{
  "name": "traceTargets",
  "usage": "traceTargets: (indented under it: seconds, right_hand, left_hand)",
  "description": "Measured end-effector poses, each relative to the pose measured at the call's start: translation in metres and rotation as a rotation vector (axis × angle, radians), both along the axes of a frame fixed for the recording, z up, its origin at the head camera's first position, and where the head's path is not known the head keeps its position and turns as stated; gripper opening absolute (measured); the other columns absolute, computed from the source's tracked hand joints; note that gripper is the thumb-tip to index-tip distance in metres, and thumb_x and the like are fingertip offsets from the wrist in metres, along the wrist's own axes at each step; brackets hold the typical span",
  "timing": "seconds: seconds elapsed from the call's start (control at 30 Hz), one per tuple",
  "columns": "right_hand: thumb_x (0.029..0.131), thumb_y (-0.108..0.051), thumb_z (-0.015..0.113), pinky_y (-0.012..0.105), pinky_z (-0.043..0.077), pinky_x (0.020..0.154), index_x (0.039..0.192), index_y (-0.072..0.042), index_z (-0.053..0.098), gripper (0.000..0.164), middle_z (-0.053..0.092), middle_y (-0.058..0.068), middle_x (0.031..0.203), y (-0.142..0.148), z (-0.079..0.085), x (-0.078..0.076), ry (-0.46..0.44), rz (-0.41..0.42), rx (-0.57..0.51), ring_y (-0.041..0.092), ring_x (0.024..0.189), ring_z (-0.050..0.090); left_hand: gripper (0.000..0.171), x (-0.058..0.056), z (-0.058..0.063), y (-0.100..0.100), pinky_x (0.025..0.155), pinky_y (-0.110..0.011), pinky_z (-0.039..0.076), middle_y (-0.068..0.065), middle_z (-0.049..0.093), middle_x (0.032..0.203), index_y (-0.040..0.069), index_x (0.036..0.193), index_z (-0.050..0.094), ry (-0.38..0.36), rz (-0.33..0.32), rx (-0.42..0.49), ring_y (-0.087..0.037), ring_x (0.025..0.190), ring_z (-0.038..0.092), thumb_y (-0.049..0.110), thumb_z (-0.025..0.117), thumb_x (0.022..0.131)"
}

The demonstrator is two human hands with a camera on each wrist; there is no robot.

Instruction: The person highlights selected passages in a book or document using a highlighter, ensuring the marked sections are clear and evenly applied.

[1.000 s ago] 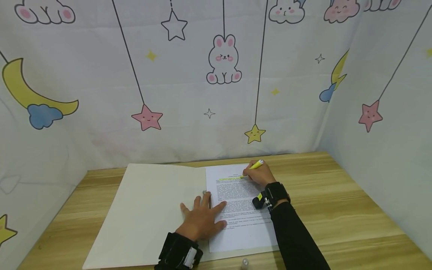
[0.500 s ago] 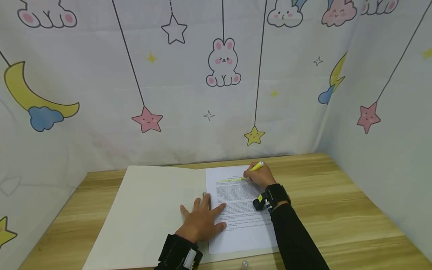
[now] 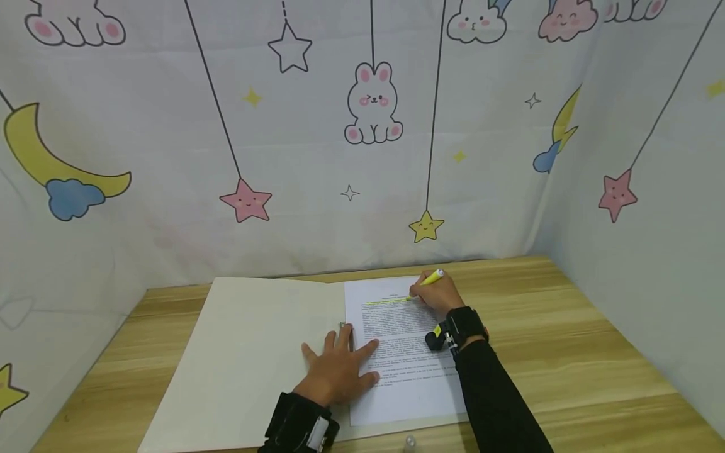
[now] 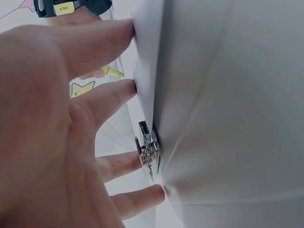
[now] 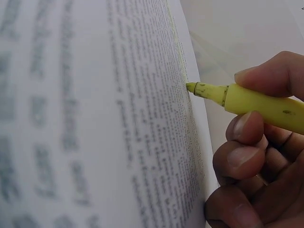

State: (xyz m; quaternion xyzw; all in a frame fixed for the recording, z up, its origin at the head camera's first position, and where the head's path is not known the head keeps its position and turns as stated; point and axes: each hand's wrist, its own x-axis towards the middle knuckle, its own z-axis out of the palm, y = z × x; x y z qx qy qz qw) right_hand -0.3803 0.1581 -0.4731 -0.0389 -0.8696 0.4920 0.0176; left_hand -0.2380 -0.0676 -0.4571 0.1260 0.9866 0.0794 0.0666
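A printed page (image 3: 410,402) lies on the right half of an open cream folder (image 3: 249,358). My right hand (image 3: 438,294) pinches a yellow highlighter (image 5: 266,108) between thumb and fingers. Its tip meets the paper near the top, at the right end of a yellow stroke (image 3: 385,302) along a line of text. My left hand (image 3: 335,374) rests with fingers spread, thumb and index fingertip on the page's left margin, the other fingers toward the folder's fold. A metal clip (image 4: 148,147) at the fold shows among these fingers in the left wrist view.
The folder lies on a wood-grain table (image 3: 578,365). A small pale rounded object (image 3: 410,442) sits at the near edge, partly cut off by the frame. A white cloth (image 3: 306,239) printed with stars and a rabbit hangs behind the table, and white walls flank it.
The highlighter tip has crept slightly right along the text line, and the yellow stroke reaches a little farther. My left hand stays put; the head view shifts slightly.
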Motion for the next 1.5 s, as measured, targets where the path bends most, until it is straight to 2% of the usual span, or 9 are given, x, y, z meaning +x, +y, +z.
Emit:
traceTargets:
  seconds: [0.87,1.27,1.5]
  right_hand:
    - [0.080,-0.014,0.073,0.032,0.041,0.062,0.070,-0.010,0.057,0.019,0.051,-0.002,0.056,0.006,0.003,0.003,-0.024,-0.018,0.001,0.019,0.062,0.054]
    - [0.078,-0.012,0.073,0.030,0.042,0.057,0.067,-0.011,0.057,0.020,0.049,-0.003,0.057,0.006,0.005,0.005,-0.018,-0.033,-0.017,0.017,0.059,0.051]
    - [0.079,-0.012,0.073,0.029,0.038,0.052,0.066,-0.009,0.058,0.020,0.049,-0.002,0.057,0.010,0.005,0.004,-0.009,-0.030,-0.004,0.016,0.056,0.049]
  left_hand:
    - [0.059,0.002,0.002,-0.001,0.097,-0.088,0.019,-0.016,0.036,0.155,0.038,0.140,0.056,0.020,-0.010,0.005,-0.047,0.139,0.034,0.054,0.068,0.085]
    - [0.060,0.001,0.000,-0.001,0.097,-0.089,0.018,-0.017,0.035,0.156,0.039,0.140,0.055,0.000,0.001,0.009,-0.047,0.140,0.032,0.056,0.068,0.085]
    - [0.059,0.001,0.001,-0.001,0.097,-0.088,0.019,-0.017,0.035,0.155,0.039,0.141,0.055,0.009,-0.004,0.007,-0.046,0.140,0.032,0.055,0.068,0.085]
